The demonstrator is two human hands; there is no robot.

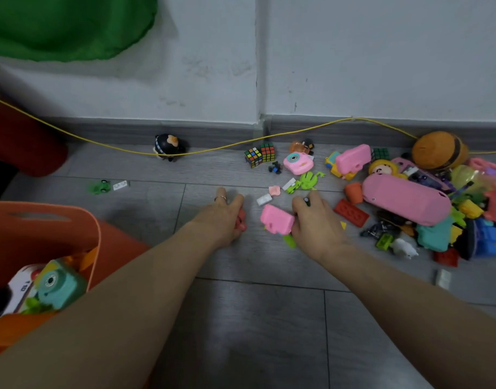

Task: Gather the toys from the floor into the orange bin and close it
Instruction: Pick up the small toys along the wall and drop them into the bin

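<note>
The orange bin (47, 217) stands open at the lower left with a teal toy camera (58, 287) and other toys inside. My left hand (223, 217) rests on the floor, fingers curled over a small red-pink toy (242, 217). My right hand (315, 220) grips a pink block toy (276, 219) and holds a small dark piece by the thumb. A heap of toys lies at the right, with a long pink case (403, 199), a red brick (350, 212) and a green frog (308, 181).
Two puzzle cubes (259, 154), a pink toy camera (298, 162) and a round black figure (166, 146) lie near the grey skirting. A yellow cable (213, 149) runs along the wall. A small green car (99, 187) sits left of centre. Green fabric (61, 26) hangs at the upper left.
</note>
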